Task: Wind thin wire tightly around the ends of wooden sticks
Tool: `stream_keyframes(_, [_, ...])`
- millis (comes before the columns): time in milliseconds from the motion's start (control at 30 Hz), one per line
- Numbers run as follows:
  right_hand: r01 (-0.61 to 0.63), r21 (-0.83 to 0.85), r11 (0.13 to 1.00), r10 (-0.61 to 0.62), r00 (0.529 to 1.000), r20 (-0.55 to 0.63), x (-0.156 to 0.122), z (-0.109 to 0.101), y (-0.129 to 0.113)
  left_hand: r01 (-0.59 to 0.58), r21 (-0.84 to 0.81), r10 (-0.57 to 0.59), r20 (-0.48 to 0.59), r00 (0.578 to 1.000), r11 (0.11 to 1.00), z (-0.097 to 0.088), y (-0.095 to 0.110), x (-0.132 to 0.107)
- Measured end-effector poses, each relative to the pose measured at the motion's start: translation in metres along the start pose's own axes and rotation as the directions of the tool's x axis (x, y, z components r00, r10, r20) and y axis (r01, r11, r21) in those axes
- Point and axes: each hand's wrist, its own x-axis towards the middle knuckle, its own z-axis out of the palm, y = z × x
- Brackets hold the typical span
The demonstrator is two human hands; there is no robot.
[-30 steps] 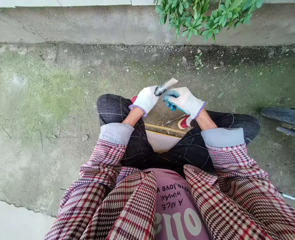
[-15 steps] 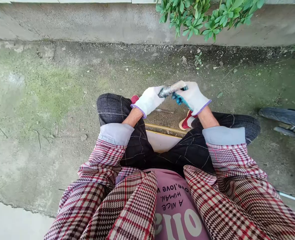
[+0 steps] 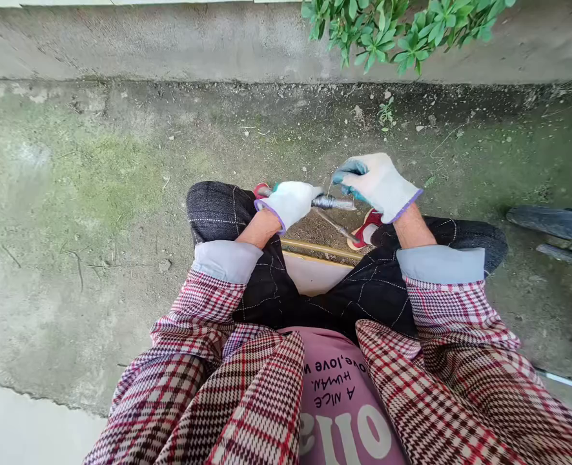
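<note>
Right hand (image 3: 377, 184) is lifting away: half a second ago it is closing over the coil's tip, and now it is standing apart, far and right of it. Coil (image 3: 325, 201) is dipping too, its free end now pointing right and slightly near instead of far right.

Left hand (image 3: 290, 199) is grasping the coil's left end; its fingertips are not showing clearly. Likely it is serving as the anchor, keeping the coil steady against any pull. Right fingers (image 3: 354, 169) are curling together, apparently pinching a thin strand (image 3: 330, 186) that is rising from the coil; blur is hiding the pinch itself. Spacing the hands like this is probably keeping the strand clear of the windings.

Coil is hanging over the ground (image 3: 208, 139), between left shoe (image 3: 259, 188) and right shoe (image 3: 363, 235). Silvery-grey turns are sitting close together beside the left hand; a pale, translucent-looking end is jutting out to the right.

Stick (image 3: 337, 225) is slanting on the near side, running toward the right shoe; cannot tell whether it is being held or lying loose.
</note>
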Motion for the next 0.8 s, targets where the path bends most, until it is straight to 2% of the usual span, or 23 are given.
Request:
stream_keyframes(67, [-0.051, 0.131, 0.990, 0.059, 0.997, -0.057, 0.006, 0.003, 0.005, -0.064, -0.028, 0.063, -0.039, 0.997, 0.998, -0.001, 0.000, -0.001])
stream_keyframes(167, [-0.115, 0.282, 0.952, 0.146, 0.985, -0.093, 0.010, 0.013, 0.005, -0.094, -0.166, 0.060, -0.198, 0.978, 0.982, -0.005, -0.002, -0.002])
stream_keyframes(267, [-0.131, 0.295, 0.946, 0.143, 0.990, -0.019, 0.004, 0.026, -0.002, -0.069, -0.309, -0.042, -0.338, 0.940, 0.949, -0.008, -0.004, 0.000])
stream_keyframes(333, [-0.089, 0.273, 0.958, 0.075, 0.995, 0.064, -0.002, 0.032, -0.007, -0.032, -0.343, -0.100, -0.362, 0.927, 0.939, -0.007, -0.006, 0.001])
stream_keyframes(467, [-0.056, 0.216, 0.975, 0.010, 0.978, 0.206, -0.014, 0.028, -0.017, 0.095, -0.239, -0.163, -0.285, 0.945, 0.966, -0.004, -0.008, 0.002])
stream_keyframes(567, [-0.031, 0.144, 0.989, 0.002, 0.980, 0.199, -0.016, 0.017, -0.018, 0.161, -0.082, -0.174, -0.192, 0.966, 0.984, -0.001, -0.008, 0.002])
stream_keyframes(700, [0.066, -0.017, 0.998, -0.065, 0.997, 0.052, -0.008, 0.004, -0.007, 0.046, 0.070, -0.044, -0.025, 0.999, 0.996, 0.005, -0.006, 0.003])
stream_keyframes(800, [0.048, 0.050, 0.998, -0.047, 0.998, -0.030, 0.000, 0.000, 0.001, -0.058, 0.040, 0.059, -0.033, 0.998, 0.998, 0.005, -0.006, 0.003])
